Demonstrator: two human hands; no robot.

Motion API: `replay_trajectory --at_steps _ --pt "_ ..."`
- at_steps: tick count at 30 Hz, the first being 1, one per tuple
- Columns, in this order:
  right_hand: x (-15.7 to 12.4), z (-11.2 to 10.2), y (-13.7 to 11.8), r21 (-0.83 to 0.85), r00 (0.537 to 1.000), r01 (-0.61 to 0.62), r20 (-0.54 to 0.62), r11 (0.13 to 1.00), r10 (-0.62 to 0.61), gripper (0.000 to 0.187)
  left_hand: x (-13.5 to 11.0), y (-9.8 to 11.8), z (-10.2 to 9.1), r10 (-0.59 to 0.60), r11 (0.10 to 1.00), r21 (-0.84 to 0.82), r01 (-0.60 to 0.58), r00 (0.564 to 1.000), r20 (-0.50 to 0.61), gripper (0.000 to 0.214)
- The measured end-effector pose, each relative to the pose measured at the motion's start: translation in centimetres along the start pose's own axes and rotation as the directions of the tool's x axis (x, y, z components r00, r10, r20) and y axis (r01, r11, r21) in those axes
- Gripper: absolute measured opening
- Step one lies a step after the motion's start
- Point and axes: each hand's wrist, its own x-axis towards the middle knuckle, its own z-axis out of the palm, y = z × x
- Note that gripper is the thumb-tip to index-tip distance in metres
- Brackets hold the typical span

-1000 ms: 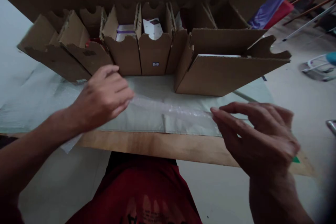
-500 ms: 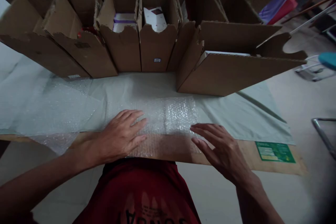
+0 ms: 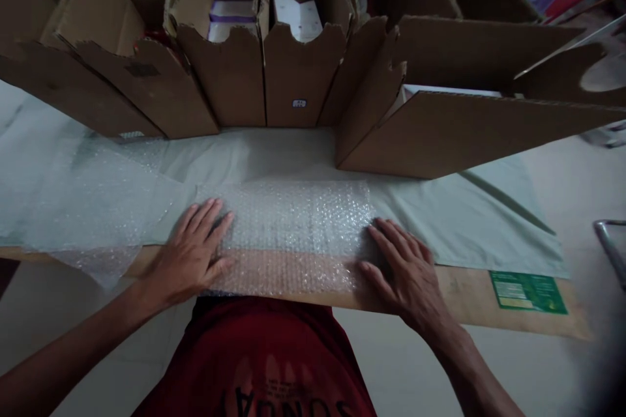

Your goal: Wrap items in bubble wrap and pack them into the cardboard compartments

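Observation:
A sheet of clear bubble wrap (image 3: pixel 293 221) lies flat in front of me, its near part over the bare wooden table edge. My left hand (image 3: pixel 195 247) rests on its left end, fingers spread and palm down. On the right end, the fingertips of my right hand (image 3: pixel 403 267) touch or lie just at the sheet's border, fingers stretched out. Neither hand grips anything. A second, looser piece of bubble wrap (image 3: pixel 107 208) spreads to the left, with a corner hanging over the table's front edge.
Several upright cardboard file boxes (image 3: pixel 298 78) stand along the back, some with small packages inside. A wider cardboard box (image 3: pixel 469 133) sits angled at the right. Pale green cloth (image 3: pixel 440 208) covers the table. A green label (image 3: pixel 528 292) is on the wooden edge.
My left hand has slid left across the bubble wrap to its left end, uncovering more of the sheet. My right hand has come down to the right border. The view has tilted downward.

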Motion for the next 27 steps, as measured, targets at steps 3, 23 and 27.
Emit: replay_trajectory --at_steps 3,23,27 --pt "-2.3 -1.4 -0.7 0.114 0.991 0.112 0.056 0.987 -0.119 0.068 -0.7 2.4 -0.8 0.153 0.986 -0.075 -0.15 0.988 0.026 0.07" --pt "-2.7 -4.0 -1.7 0.418 0.988 0.073 0.092 0.906 -0.122 0.072 1.0 0.6 -4.1 0.121 0.839 -0.542 -0.051 0.988 0.094 0.027" --pt "-1.6 -3.8 -0.9 0.559 0.984 -0.159 0.161 0.814 0.082 0.043 4.4 -1.1 -6.3 0.031 0.799 -0.562 0.214 0.919 0.393 0.03"
